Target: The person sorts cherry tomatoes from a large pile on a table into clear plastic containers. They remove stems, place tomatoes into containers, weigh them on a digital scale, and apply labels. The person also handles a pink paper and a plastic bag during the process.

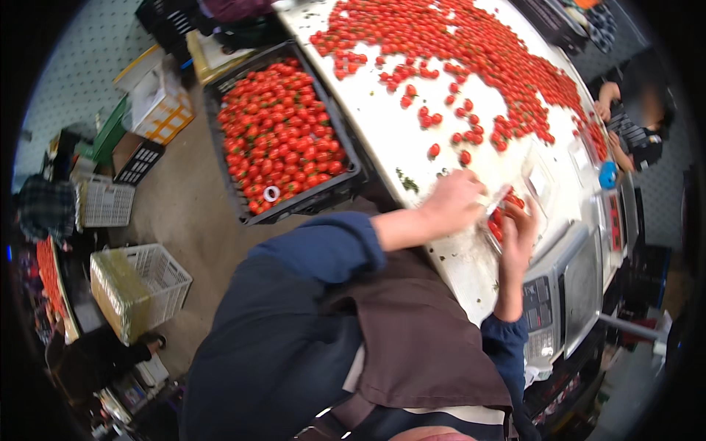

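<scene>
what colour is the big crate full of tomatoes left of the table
Near-black; the crate of red tomatoes shows best in the head view.

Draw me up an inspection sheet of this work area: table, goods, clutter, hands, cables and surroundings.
Surface: white table, partly covered.
Job's things: many loose red tomatoes; more inside a clear container.
Clutter: leaf scraps on the table.
Hands: left hand beside the container, blurred, grip unclear; right hand at the container.
Cables: nothing seen.
Surroundings: scale at right; black crate of tomatoes at left; another person across the table.
</scene>
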The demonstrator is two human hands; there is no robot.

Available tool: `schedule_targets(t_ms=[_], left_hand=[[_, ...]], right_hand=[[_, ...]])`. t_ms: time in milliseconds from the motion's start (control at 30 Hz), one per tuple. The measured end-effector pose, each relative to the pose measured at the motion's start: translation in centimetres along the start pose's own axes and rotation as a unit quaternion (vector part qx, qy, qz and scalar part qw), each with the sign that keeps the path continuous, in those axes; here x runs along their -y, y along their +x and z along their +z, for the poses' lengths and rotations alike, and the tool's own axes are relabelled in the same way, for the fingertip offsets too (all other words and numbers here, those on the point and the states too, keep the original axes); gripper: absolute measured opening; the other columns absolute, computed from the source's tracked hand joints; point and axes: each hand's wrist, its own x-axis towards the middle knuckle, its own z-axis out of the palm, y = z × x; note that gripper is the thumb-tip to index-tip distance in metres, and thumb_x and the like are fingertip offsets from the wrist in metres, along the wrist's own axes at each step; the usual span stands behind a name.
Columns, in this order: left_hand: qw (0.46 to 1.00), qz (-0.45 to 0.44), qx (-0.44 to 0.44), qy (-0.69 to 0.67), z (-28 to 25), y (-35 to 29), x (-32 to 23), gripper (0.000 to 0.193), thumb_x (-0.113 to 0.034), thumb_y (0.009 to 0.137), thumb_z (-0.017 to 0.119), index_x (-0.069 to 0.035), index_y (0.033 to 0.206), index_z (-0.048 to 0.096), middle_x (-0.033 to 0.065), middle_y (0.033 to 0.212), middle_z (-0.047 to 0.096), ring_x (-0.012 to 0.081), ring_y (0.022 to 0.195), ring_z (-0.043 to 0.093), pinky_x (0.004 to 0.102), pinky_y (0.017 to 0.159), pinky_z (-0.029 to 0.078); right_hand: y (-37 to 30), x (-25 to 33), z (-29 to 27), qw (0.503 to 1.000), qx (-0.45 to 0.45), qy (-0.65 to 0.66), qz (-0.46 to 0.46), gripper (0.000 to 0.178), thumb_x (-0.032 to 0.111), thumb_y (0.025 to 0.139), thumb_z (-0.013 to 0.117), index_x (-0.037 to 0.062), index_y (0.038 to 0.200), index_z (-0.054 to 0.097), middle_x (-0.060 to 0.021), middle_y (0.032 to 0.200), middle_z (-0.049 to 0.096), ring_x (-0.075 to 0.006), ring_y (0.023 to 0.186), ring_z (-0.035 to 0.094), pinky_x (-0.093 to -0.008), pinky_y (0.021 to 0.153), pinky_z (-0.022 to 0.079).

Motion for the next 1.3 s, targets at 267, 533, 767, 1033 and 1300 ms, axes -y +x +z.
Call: schedule_targets(t_ms=[267, 533, 767, 1033, 1300], left_hand=[[0.961, -0.033, 0.004, 0.275, -9.8, 2.4, 8.3, 0.057, -0.027, 0.082, 0.073, -0.012, 0.133, 0.053, 0.0179, 0.135, 0.049, 0.0372, 0.126, 0.046, 0.0472, 0.104, 0.04], [0.928, 0.022, 0.198, 0.314, -6.8, 8.9, 12.1, 0.067, -0.038, 0.083, 0.072, -0.024, 0.144, 0.047, 0.0133, 0.141, 0.047, 0.0351, 0.132, 0.041, 0.0526, 0.11, 0.032], [0.923, 0.101, 0.14, 0.344, -4.1, 8.4, 13.1, 0.021, -0.018, 0.085, 0.063, -0.01, 0.104, 0.06, 0.0108, 0.099, 0.053, 0.0304, 0.092, 0.055, 0.0446, 0.074, 0.053], [0.989, -0.114, 0.03, 0.091, -5.3, 7.2, 12.2, 0.016, -0.018, 0.089, 0.062, -0.004, 0.093, 0.055, 0.0095, 0.084, 0.058, 0.0235, 0.077, 0.062, 0.0326, 0.063, 0.051], [0.965, -0.226, -0.131, 0.021, -11.2, 8.0, 16.5, 0.016, -0.013, 0.089, 0.057, -0.003, 0.101, 0.061, 0.0141, 0.094, 0.068, 0.0284, 0.079, 0.065, 0.0374, 0.078, 0.052]], right_hand=[[1.7, -3.2, 9.7, 0.936, 0.081, -0.306, -0.154, 0.081, 0.026, 0.08, 0.077, 0.0073, 0.147, 0.036, -0.0309, 0.146, 0.033, -0.0491, 0.135, 0.034, -0.0539, 0.11, 0.033], [10.5, -5.2, 13.6, 0.894, 0.022, -0.445, -0.056, 0.08, 0.041, 0.081, 0.074, 0.0125, 0.148, 0.04, -0.0244, 0.154, 0.027, -0.0457, 0.144, 0.021, -0.0699, 0.109, 0.021], [10.9, -5.4, 13.8, 0.894, -0.041, -0.423, -0.14, 0.03, 0.015, 0.078, 0.072, 0.0061, 0.102, 0.059, -0.0162, 0.121, 0.049, -0.0342, 0.102, 0.055, -0.046, 0.076, 0.053], [9.6, -6.5, 12.9, 0.898, -0.044, -0.425, -0.103, 0.018, 0.007, 0.082, 0.062, 0.005, 0.1, 0.058, -0.0176, 0.102, 0.048, -0.0353, 0.088, 0.058, -0.0442, 0.067, 0.055], [9.6, -6.8, 12.2, 0.902, -0.021, -0.427, -0.062, 0.02, 0.002, 0.088, 0.056, 0.0031, 0.108, 0.055, -0.0205, 0.097, 0.05, -0.0357, 0.084, 0.059, -0.0452, 0.067, 0.054]])
